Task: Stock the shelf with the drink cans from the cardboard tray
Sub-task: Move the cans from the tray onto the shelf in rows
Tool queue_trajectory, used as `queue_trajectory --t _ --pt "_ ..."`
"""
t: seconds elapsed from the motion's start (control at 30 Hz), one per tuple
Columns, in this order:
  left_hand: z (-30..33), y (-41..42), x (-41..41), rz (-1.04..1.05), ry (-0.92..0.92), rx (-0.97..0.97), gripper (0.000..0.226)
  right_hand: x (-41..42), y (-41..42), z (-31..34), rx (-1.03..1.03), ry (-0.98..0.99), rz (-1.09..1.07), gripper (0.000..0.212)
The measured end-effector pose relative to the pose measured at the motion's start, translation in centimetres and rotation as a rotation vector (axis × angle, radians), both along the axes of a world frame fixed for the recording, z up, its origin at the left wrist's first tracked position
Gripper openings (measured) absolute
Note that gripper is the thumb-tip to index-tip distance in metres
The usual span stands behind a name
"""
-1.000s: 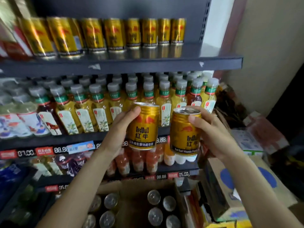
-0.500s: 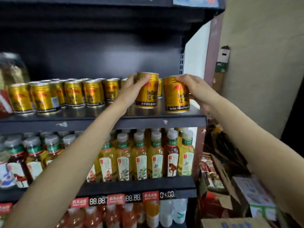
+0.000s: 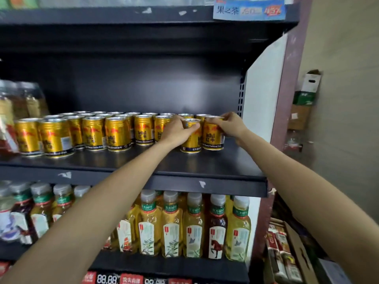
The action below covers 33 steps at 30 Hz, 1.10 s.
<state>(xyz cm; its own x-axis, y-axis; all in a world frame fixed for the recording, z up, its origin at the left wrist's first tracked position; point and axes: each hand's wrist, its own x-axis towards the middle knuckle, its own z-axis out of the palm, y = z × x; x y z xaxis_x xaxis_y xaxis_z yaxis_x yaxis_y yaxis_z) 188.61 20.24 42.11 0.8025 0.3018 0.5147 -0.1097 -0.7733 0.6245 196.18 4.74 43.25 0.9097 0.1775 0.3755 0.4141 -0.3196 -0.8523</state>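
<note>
Two gold cans stand upright, touching, at the right end of a dark shelf [image 3: 205,167], in front of rows of matching cans. The left hand [image 3: 177,130] curls around the left can [image 3: 191,138]; the right hand [image 3: 229,125] grips the right can [image 3: 213,136] by its top

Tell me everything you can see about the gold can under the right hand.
The gold can is a short metal cylinder with a silvery top rim, a red bull motif, Red Bull lettering, Chinese characters and a dark band near its base. It stands upright on the dark shelf at the right end of the can row, close beside the can the left hand holds. The right hand has its grip around the can's upper rim.
</note>
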Motion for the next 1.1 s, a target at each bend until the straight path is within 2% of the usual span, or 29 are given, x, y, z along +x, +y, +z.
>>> queue_trajectory --t 0.07,0.13,0.2,0.27,0.33,0.43,0.67,0.77,0.9,1.0,1.1 --pt "-0.1 0.4 0.3 -0.020 0.036 0.047 0.062 0.8 0.2 -0.2 -0.018 0.012 -0.003 0.076" --pt "-0.3 0.8 0.1 -0.032 0.036 0.132 0.071 1.1 0.2 -0.4 -0.038 0.023 0.022 0.073" --pt "-0.5 1.4 -0.3 0.006 -0.027 0.306 0.083 1.2 -0.1 -0.5 -0.054 0.033 0.099 0.070" --pt "-0.6 1.9 -0.6 0.049 -0.109 0.577 0.090 1.0 -0.7 -0.6 -0.095 0.021 0.160 0.075" --pt "-0.5 2.1 -0.4 0.047 -0.139 0.812 0.088 1.2 -1.1 -0.8 -0.232 -0.101 0.176 0.087" --pt "-0.1 2.1 0.4 0.058 -0.135 0.959 0.080 1.2 -1.3 -0.8 -0.520 -0.358 0.106 0.081" --pt "0.4 2.6 2.0 0.120 -0.067 1.008 0.075 1.3 0.4 -0.1 -0.618 -0.421 -0.023 0.085" --pt "0.6 3.3 2.7 0.114 -0.007 0.987 0.074 2.1 1.1 0.2 -0.639 -0.393 0.054 0.083" --pt "1.0 4.6 3.3 0.034 0.045 0.885 0.077 3.6 0.8 0.8 -0.709 -0.381 0.174 0.066" --pt "1.0 5.1 3.6 -0.026 0.040 0.851 0.077 4.5 0.5 0.6 -0.760 -0.444 0.136 0.066" --pt "0.8 5.7 3.9 -0.059 0.040 0.824 0.079 4.7 0.5 0.3 -0.711 -0.432 0.141 0.066"
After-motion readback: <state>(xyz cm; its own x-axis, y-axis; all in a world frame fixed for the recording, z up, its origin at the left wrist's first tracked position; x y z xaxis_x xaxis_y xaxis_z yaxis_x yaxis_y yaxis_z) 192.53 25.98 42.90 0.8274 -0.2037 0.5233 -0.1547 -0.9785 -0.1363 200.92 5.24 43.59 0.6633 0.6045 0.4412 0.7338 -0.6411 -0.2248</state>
